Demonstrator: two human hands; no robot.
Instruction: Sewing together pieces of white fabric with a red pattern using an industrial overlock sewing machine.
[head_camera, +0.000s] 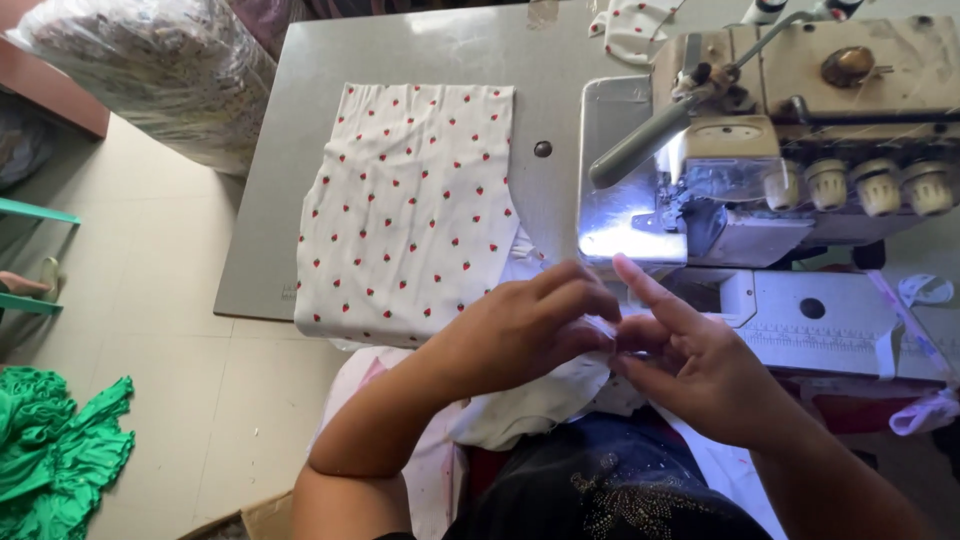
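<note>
arms: bare, no sleeves showing | hands (600, 335): bare, no rings | garment (610, 490): dark, beaded

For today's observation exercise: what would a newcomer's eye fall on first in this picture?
Probably the white strawberry-print cloth spread on the grey table, left of the lit sewing machine. Next, the left hand and right hand pinching white fabric together at the table's near edge. Green cloth lies on the floor, far left.

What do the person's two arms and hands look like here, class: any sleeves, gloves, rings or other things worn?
Both forearms are bare up to the picture's edge, with no sleeves in view. The left hand and the right hand wear no gloves, and no rings, bracelets or watch show on the parts visible. Nails look short and unpainted, though they are too small to judge surely.
</note>
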